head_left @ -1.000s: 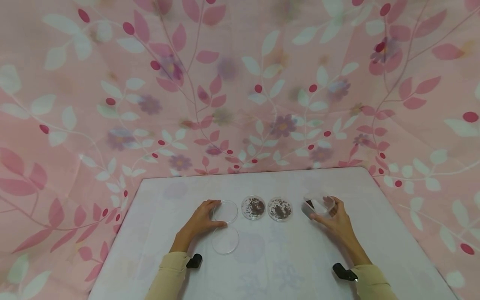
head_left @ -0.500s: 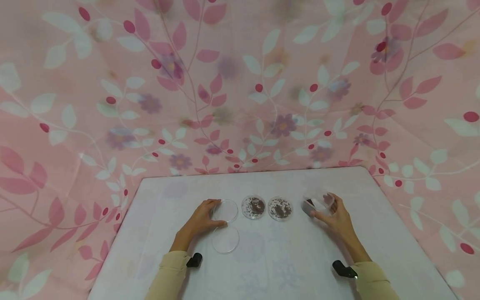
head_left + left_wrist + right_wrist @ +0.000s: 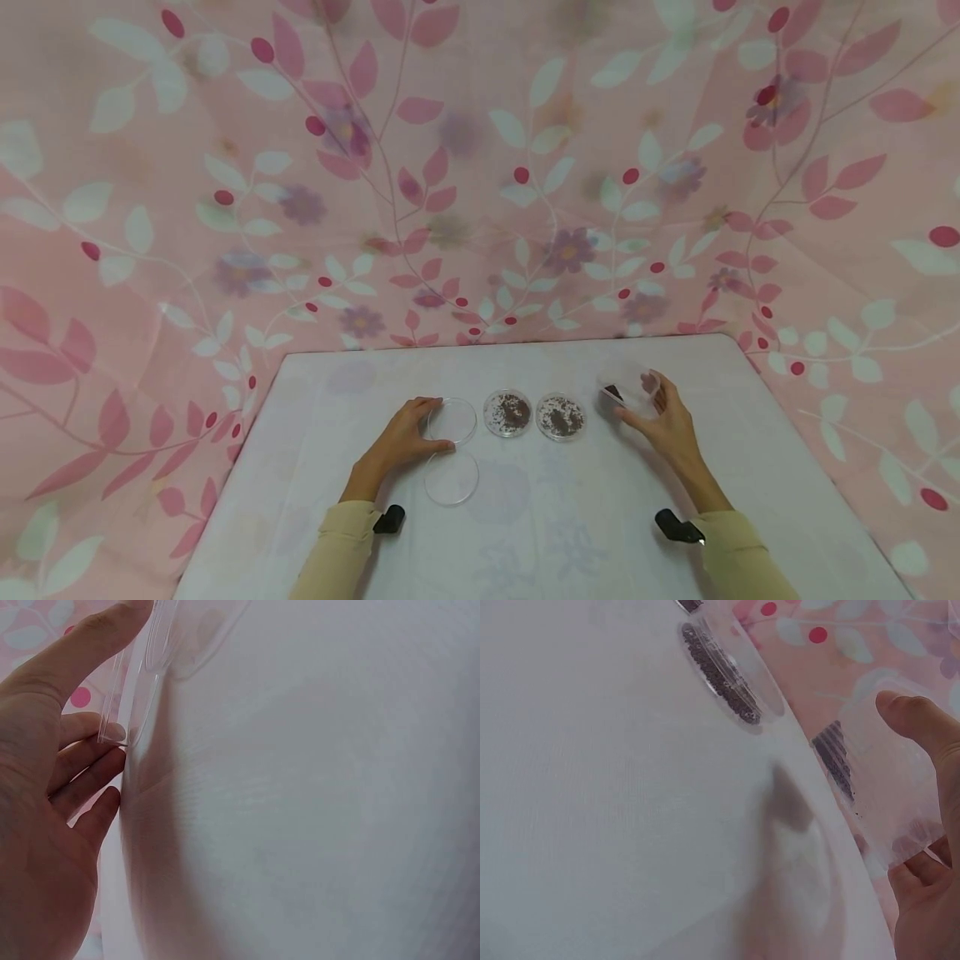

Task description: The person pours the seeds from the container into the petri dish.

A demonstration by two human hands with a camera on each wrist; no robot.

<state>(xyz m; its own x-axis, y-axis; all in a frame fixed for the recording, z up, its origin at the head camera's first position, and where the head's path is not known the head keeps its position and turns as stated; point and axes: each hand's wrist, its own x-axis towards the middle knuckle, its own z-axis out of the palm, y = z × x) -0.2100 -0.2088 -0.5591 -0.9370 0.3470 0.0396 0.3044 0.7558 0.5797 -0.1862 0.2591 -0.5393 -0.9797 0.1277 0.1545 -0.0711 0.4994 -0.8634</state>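
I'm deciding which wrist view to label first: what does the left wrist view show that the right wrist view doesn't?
Left wrist only: the left hand holding a clear dish, with part of another clear piece nearby.

Right wrist only: the right hand holding a clear container with dark grains, a dark-filled dish and part of a second dish.

Both: white tabletop and pink patterned cloth.

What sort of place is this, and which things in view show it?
Probably a makeshift tabletop workspace: a white cloth-covered table stands before a pink leaf-patterned backdrop, and two round clear plastic dishes of dark brown grains rest on the table.
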